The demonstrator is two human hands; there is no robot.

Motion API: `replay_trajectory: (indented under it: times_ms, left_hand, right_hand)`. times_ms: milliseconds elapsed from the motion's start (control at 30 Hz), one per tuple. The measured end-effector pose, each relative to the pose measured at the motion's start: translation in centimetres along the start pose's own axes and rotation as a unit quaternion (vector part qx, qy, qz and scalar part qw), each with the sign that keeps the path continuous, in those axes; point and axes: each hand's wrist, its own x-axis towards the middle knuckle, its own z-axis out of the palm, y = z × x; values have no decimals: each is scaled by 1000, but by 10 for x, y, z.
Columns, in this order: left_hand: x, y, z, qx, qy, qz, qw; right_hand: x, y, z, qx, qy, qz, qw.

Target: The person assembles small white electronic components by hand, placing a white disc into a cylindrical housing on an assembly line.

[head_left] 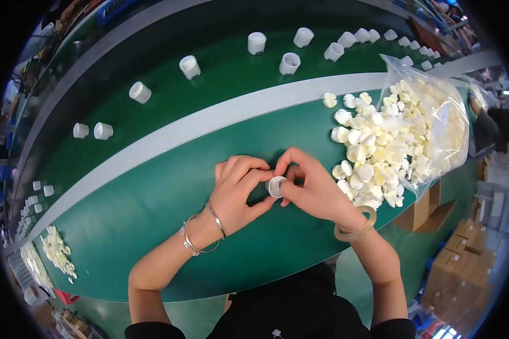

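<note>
From here I see a smooth white plastic-looking hollow cylinder (275, 187), a smooth green worktop (152, 226), a glossy clear plastic bag (451, 133), matt brown cardboard boxes (455, 274) and a matt black cloth top (288, 311).

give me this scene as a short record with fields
left grip: at the left side of a small white hollow plastic cylinder
right grip: pinching the same cylinder's right side
surface: smooth green worktop
right pile: loose white and pale-yellow rounded pieces, some inside a clear plastic bag
far side: spaced white hollow cylinders on a dark green surface
right wrist: pale round bangle
</note>
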Motion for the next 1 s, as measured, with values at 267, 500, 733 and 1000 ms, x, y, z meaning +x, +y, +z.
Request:
replay_trajectory:
  times_ms: [267,500,733,1000]
  left_hand:
    - [19,2,-14,163,4,40,986]
    - [80,-76,-76,410,141,-61,899]
    - [125,-49,-49,347,136,19,928]
    - [146,-50,-18,325,108,26,939]
  right_hand:
    - [-14,-8,-40,-30,-43,-18,998]
    - [-12,-11,-85,-571,283,-212,741]
    - [-17,-3,-70,-542,307,-215,752]
    - [-30,18,-39,-576,194,-283,742]
